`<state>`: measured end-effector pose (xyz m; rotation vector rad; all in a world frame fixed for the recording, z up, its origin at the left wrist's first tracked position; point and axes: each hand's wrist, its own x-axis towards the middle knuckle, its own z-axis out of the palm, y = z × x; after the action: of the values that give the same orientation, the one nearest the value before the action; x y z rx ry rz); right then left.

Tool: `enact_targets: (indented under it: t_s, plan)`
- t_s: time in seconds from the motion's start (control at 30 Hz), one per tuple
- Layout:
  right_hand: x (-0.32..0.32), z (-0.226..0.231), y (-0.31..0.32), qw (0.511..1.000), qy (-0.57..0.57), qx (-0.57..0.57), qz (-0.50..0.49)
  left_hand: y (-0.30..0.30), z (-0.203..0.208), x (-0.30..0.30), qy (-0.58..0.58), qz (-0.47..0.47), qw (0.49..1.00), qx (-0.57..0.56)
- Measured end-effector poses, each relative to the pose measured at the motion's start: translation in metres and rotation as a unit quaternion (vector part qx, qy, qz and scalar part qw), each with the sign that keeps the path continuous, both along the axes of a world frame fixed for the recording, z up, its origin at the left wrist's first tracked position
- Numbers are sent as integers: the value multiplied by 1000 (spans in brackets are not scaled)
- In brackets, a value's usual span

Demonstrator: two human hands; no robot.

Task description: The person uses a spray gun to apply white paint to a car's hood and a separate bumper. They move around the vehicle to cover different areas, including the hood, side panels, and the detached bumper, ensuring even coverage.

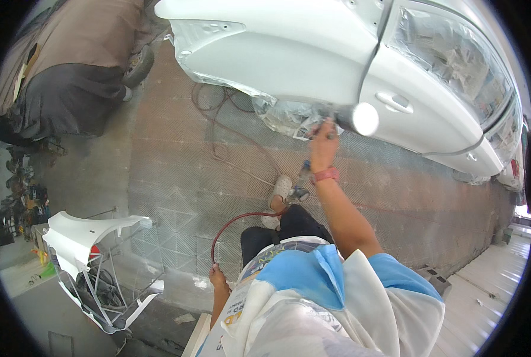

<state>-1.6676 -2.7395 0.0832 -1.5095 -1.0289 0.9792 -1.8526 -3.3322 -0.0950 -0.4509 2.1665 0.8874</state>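
Note:
My right hand (323, 146) is wrapped round a spray gun (350, 118) with a round white cup, held in front of the car's white side panel. Motion blurs part of the gun, and the fingers are partly hidden. Below that hand, a fitting with a blue part (304, 172) hangs close to my forearm. Low on the left, my left hand (218, 277) is closed on a dark red air hose (233, 219), which arcs across toward my legs. The white car (313, 65) has plastic sheeting (286, 116) over its wheel area and windows.
More hose (215, 122) lies looped on the grated floor (170, 149). At the left stands a rack (102, 279) bearing white body panels (78, 235). A covered vehicle (75, 71) fills the upper left. Ridged white panelling (485, 285) is at the lower right.

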Motion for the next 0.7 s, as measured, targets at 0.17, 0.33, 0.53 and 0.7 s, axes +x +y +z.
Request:
enact_targets:
  t_s: [0.17, 0.33, 0.53, 0.7]
  plan:
    - [-145, 27, 18, 985, -13, 11, 173, 14, 11, -53, 35, 6, 999, -33]
    - [-208, 67, 37, 955, 143, 2, 260, 22, 18, -94, 10, -38, 999, -30]
    - [-121, 81, 39, 991, 28, -34, 128, 87, 10, -161, -15, -189, 982, -13]
    - [-20, 106, 15, 994, -75, 16, -75, 145, -14, -238, -63, -356, 931, 57]
